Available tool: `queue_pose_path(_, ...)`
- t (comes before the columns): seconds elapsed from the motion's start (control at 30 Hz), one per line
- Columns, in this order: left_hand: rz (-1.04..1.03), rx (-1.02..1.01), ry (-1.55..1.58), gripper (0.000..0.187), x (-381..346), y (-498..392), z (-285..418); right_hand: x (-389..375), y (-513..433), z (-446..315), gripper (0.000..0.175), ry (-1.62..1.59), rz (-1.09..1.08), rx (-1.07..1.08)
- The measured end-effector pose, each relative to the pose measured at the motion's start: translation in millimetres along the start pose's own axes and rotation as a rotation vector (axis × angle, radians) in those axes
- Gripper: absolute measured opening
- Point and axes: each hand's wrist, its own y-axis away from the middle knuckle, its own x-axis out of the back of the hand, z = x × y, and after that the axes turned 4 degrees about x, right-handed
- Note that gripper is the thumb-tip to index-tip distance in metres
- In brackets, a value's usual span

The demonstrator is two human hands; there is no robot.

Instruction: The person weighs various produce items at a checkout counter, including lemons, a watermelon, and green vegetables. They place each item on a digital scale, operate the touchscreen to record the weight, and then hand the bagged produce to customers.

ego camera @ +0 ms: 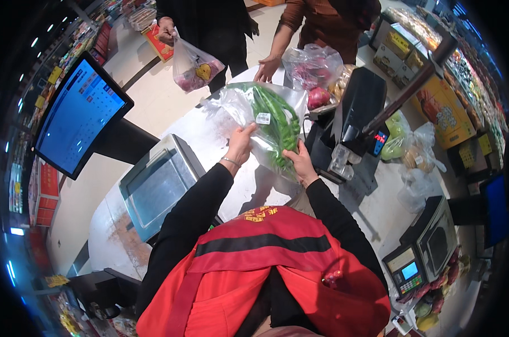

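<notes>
A clear plastic bag of long green peppers is held up over the white counter, a printed label stuck on its front. My left hand grips the bag's left side, thumb on top, with a bracelet at the wrist. On the lower right, my right hand pinches the bag's edge near the pepper tips. Just beyond the bag, another person's hand reaches down to the counter. To its right stands a clear bag of red-purple produce, with a dragon fruit below it.
A weighing scale with a metal tray and a lit monitor are at left. The black display unit stands close right of my right hand. Bagged green fruit and a second scale lie farther right. Someone opposite holds a bag of fruit.
</notes>
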Motion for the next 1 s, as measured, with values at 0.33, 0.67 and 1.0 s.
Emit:
queue_pose_path(0.33,0.029,0.075,0.003,0.022,-5,-51,49,-8,-120,4,0.033,-0.343,0.239,0.004)
queue_pose_path(0.67,-0.054,0.191,0.019,0.032,19,-19,35,-55,-169,-16,0.032,-1.001,0.085,-0.134)
queue_pose_path(1.0,-0.150,0.324,-0.124,0.032,53,30,-15,-46,-113,-8,0.044,-0.639,-0.267,-0.196)
